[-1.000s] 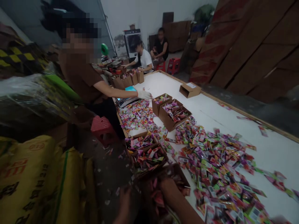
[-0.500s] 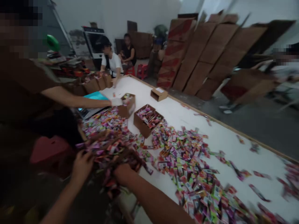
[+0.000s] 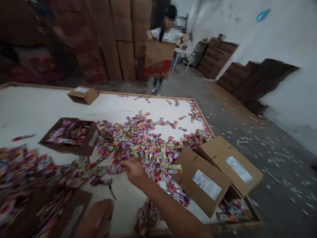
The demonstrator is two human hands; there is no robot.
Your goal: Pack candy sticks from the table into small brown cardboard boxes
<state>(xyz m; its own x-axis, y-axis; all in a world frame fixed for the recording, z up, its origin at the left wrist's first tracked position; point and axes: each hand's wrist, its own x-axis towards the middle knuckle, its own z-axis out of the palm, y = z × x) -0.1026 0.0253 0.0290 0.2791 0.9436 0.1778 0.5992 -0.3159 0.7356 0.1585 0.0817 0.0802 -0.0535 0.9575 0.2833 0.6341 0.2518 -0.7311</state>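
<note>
I see the right hand (image 3: 133, 172) spread open on light, slippery packets (image 3: 148, 153), best scooped from below; left hand (image 3: 95, 216) too blurred to tell.

My right hand (image 3: 132, 172) reaches up from the lower edge toward 10 o'clock, bare forearm (image 3: 168, 206) stretched out behind it and fingers (image 3: 126, 163) extended. My left hand (image 3: 95, 218) sits low at 7 o'clock, too blurred for me to read its pose.

Scuffed white wall (image 3: 284, 99) — grey concrete floor (image 3: 272, 198) strewn with pale scraps
</note>
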